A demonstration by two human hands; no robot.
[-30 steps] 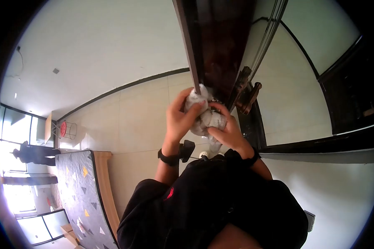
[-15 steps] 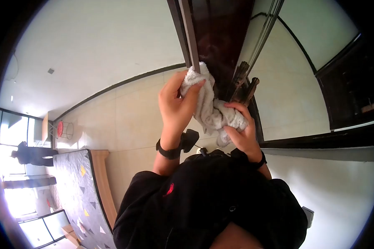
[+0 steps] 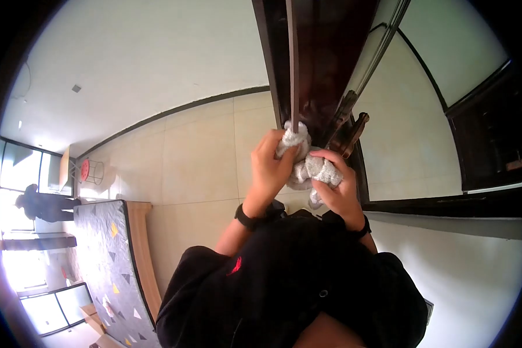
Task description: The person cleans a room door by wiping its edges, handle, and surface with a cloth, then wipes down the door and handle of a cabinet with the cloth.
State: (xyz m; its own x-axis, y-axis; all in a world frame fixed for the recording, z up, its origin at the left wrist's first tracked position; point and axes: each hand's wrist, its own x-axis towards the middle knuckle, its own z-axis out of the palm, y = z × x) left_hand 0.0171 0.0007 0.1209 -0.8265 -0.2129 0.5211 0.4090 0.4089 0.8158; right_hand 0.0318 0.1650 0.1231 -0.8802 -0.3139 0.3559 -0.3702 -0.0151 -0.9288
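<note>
Hands [image 3: 268,172] have drawn closer, the bunched cloth [image 3: 321,169] slanting down rightward

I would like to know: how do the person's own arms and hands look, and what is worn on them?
The left hand and right hand wear no gloves. A black band circles each wrist: left band, right band. The forearms are bare up to short black sleeves, part of a black top with a small red mark.

Both forearms [image 3: 233,236] are angled inward and forward. The left grip [image 3: 271,168] is held slightly farther ahead, its fingers [image 3: 274,138] curled; the right grip [image 3: 343,187] is held just beside, likewise curled.
</note>
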